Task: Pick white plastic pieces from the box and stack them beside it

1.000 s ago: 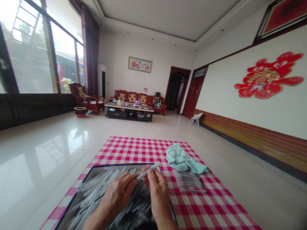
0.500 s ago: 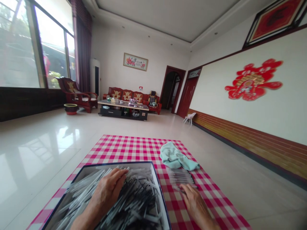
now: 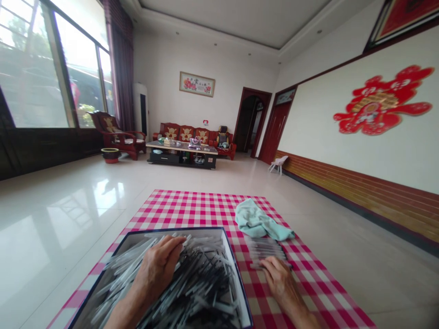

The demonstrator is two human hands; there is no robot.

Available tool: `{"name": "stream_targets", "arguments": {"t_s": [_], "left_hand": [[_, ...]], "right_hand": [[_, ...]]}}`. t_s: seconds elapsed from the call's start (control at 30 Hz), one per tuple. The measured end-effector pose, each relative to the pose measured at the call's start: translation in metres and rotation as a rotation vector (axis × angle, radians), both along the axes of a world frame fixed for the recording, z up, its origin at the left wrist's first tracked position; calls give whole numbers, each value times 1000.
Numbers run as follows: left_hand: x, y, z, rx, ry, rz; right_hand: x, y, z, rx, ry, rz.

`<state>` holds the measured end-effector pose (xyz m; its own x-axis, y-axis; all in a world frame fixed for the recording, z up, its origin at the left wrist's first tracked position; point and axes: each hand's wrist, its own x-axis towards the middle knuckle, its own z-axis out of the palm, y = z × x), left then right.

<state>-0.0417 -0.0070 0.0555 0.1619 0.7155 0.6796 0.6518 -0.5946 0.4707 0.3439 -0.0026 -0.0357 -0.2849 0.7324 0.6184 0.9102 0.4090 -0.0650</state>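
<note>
A shallow box (image 3: 239,278) with white walls and a dark blue rim holds a heap of thin pen-like tubes (image 3: 192,278), pale and translucent on the left, darker on the right. Over the heap is my left hand (image 3: 161,262), fingers pressed together; a pale tip shows by the fingertips, but what they hold is hidden. To the right of the box, a row of clear tubes with dark ends (image 3: 267,249) lies side by side on the checked cloth. My right hand (image 3: 279,276) pinches a thin clear tube (image 3: 255,265) at the row's near edge.
A pale green cloth (image 3: 259,221) lies crumpled just beyond the row. The table has a pink-and-white checked tablecloth (image 3: 192,208). Farther off stand a low black table (image 3: 164,158), a red wooden sofa (image 3: 171,130) and a small pale chair (image 3: 278,163).
The view has turned slightly left, so the room and table appear farther right. Both hands keep nearly the same places over the box and beside the row.
</note>
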Motion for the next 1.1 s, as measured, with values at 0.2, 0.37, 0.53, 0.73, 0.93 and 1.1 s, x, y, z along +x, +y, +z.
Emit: {"name": "stream_targets", "arguments": {"t_s": [0.2,0.37,0.53,0.73,0.93,1.1], "left_hand": [[-1,1,-1,-16,26,42],[1,-1,5,-49,59,48],[-6,-2,15,-104,122,53],[-26,-15,7,-154,164,68],[-30,-33,-11,-225,221,11],[-30,-37,-18,-193,155,-18]], "right_hand": [[0,11,-4,90,-1,-32],[3,13,-11,205,-12,-42],[3,13,-13,264,-61,-42],[1,5,-19,262,-39,-141],[-2,-1,-18,205,-21,-148],[-6,-1,-15,199,29,-144]]}}
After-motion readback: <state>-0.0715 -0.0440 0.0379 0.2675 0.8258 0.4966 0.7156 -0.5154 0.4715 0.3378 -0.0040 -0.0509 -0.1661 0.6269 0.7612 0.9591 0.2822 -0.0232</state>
